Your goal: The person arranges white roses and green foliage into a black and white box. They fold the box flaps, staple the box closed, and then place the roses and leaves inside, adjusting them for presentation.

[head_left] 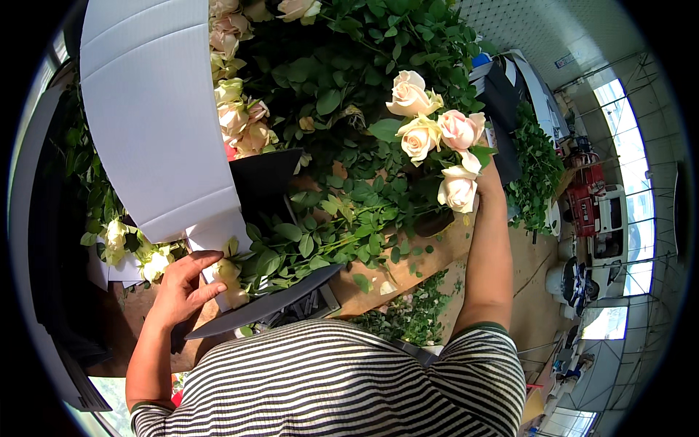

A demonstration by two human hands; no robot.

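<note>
My left hand (pixel 183 288) rests at the lower end of a white corrugated cardboard sheet (pixel 156 116), thumb and forefinger apart. Right beside its thumb lies a pale rose head (pixel 227 275), its leafy stem running right across a padded dark rest (pixel 273 300). My right arm reaches forward, and several cream-pink roses (pixel 459 188) stand in a loose cluster at my right hand (pixel 489 173). The blooms cover most of its fingers; it appears closed round their stems.
Rose stems and leaves (pixel 357 197) heap over the brown work table (pixel 364 291). More roses (pixel 244 127) line the cardboard's right edge. A black upright panel (pixel 263 175) stands beside it. Leaf litter (pixel 415 313) lies below the table. A white vehicle (pixel 608 218) stands far right.
</note>
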